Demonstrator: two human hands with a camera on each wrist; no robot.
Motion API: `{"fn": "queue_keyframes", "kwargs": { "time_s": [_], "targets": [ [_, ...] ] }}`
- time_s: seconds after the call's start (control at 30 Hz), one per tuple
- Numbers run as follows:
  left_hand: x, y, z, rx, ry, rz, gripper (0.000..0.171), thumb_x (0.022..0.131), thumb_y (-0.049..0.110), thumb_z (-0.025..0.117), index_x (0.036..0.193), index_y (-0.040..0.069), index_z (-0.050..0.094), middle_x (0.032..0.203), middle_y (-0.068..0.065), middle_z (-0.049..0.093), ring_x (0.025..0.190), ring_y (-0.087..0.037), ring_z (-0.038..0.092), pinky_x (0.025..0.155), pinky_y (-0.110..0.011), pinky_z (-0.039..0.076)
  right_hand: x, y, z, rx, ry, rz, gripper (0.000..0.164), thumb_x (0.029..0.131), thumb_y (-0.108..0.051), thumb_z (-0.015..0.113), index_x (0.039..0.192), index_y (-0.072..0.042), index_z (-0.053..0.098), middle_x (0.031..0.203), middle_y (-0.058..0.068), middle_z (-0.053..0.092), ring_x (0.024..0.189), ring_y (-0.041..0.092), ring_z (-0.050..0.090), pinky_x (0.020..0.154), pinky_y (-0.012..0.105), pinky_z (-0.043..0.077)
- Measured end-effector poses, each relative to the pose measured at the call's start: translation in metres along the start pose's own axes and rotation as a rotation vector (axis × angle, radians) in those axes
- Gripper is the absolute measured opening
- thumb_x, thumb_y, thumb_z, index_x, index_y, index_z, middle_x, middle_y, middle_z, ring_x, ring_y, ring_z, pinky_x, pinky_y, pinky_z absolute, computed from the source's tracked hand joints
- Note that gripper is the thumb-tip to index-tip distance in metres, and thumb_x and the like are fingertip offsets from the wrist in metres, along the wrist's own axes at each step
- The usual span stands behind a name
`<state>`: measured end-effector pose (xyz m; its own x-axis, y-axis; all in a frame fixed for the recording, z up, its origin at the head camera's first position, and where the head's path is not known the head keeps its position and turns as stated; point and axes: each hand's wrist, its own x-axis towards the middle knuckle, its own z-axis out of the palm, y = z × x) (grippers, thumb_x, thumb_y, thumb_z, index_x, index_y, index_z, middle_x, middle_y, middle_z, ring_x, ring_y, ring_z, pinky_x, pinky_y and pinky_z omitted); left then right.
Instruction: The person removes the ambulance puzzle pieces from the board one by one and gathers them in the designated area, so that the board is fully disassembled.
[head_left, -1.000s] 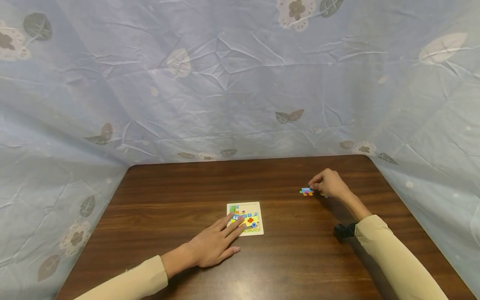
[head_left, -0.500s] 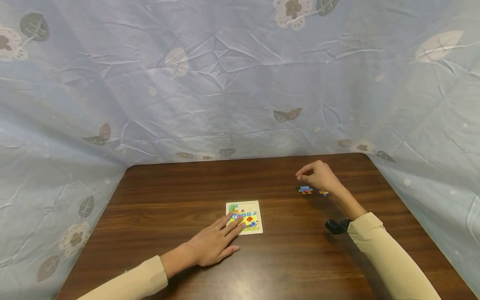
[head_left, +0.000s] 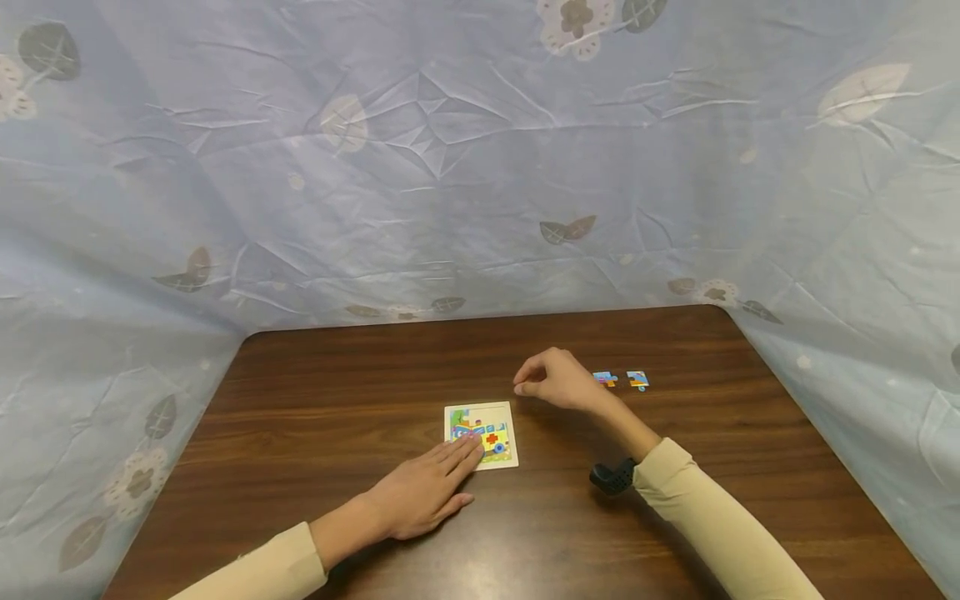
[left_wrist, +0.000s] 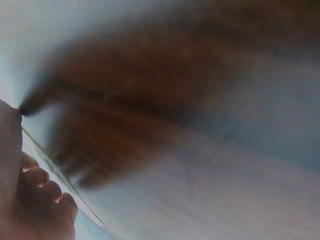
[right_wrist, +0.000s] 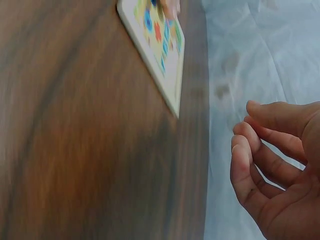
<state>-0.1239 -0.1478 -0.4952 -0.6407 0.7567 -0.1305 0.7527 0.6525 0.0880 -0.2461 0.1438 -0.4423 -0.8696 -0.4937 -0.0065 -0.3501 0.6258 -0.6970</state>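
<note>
My left hand (head_left: 420,496) lies with straight fingers over the lower left of a small jigsaw puzzle (head_left: 504,458), which shows a yellow vehicle with a red cross in a cream tray. The tray's top right is pale and bare. To the right, my right hand (head_left: 558,379) hovers just above the table, near the tray's upper right corner. In the right wrist view its fingers (right_wrist: 241,165) are loosely bent, thumb close to them, and nothing shows between. Behind it lie two loose puzzle pieces, a blue and pink one (head_left: 602,379) and a blue and orange one (head_left: 637,379).
The dark wood table (head_left: 337,383) has rounded far corners. A pale blue patterned cloth (head_left: 420,192) hangs behind it and along both sides. A black device (head_left: 613,477) sits on the right wrist. A large blurred dark shape (left_wrist: 115,115) fills much of the left wrist view.
My right hand has moved left from beside the loose pieces towards the tray, uncovering the right piece. The left hand stays on the puzzle, its fingers drawn slightly closer together.
</note>
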Motion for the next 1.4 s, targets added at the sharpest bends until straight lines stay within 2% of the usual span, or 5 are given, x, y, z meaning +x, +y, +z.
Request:
{"fn": "queue_keyframes", "kwargs": {
  "time_s": [0.13, 0.3, 0.63, 1.03, 1.4],
  "targets": [
    [-0.003, 0.002, 0.004, -0.019, 0.0, -0.002, 0.069, 0.115, 0.051, 0.025, 0.169, 0.01, 0.018, 0.178, -0.01, 0.016, 0.166, -0.024, 0.018, 0.133, -0.046, 0.029, 0.006, -0.009, 0.02, 0.013, -0.026, -0.025, 0.007, 0.097, -0.02, 0.076, 0.098, -0.017, 0.083, 0.096, -0.004, 0.081, 0.086, 0.009, 0.069, 0.075, 0.028, 0.058],
    [-0.006, 0.003, 0.007, 0.0, 0.016, -0.001, 0.07, 0.114, 0.052, 0.025, 0.169, 0.009, 0.019, 0.178, -0.012, 0.016, 0.166, -0.025, 0.018, 0.133, -0.046, 0.028, 0.012, -0.017, 0.042, 0.021, -0.052, -0.019, 0.007, 0.097, -0.017, 0.076, 0.098, -0.016, 0.082, 0.095, -0.002, 0.081, 0.084, 0.011, 0.069, 0.075, 0.028, 0.059],
    [-0.003, 0.005, 0.004, 0.011, 0.018, -0.021, 0.07, 0.113, 0.053, 0.029, 0.169, 0.011, 0.021, 0.178, -0.014, 0.017, 0.166, -0.027, 0.019, 0.133, -0.045, 0.028, 0.025, -0.028, 0.07, 0.018, -0.092, -0.057, 0.009, 0.095, -0.01, 0.076, 0.101, -0.004, 0.08, 0.09, 0.002, 0.078, 0.079, 0.009, 0.068, 0.076, 0.027, 0.061],
    [-0.005, 0.004, 0.003, 0.012, 0.025, -0.018, 0.07, 0.113, 0.053, 0.03, 0.169, 0.012, 0.022, 0.177, -0.013, 0.02, 0.165, -0.028, 0.022, 0.133, -0.045, 0.029, 0.03, -0.034, 0.083, -0.067, -0.108, -0.025, 0.018, 0.093, -0.012, 0.08, 0.109, -0.002, 0.08, 0.099, 0.007, 0.08, 0.086, 0.014, 0.069, 0.082, 0.034, 0.063],
    [-0.004, 0.005, 0.003, 0.03, -0.016, -0.038, 0.07, 0.113, 0.056, 0.027, 0.169, 0.013, 0.022, 0.176, -0.012, 0.024, 0.165, -0.03, 0.021, 0.133, -0.044, 0.029, 0.029, -0.033, 0.086, -0.117, -0.097, -0.07, 0.006, 0.095, -0.012, 0.079, 0.09, -0.009, 0.082, 0.088, 0.001, 0.079, 0.071, 0.007, 0.064, 0.07, 0.023, 0.059]
  ]
}}
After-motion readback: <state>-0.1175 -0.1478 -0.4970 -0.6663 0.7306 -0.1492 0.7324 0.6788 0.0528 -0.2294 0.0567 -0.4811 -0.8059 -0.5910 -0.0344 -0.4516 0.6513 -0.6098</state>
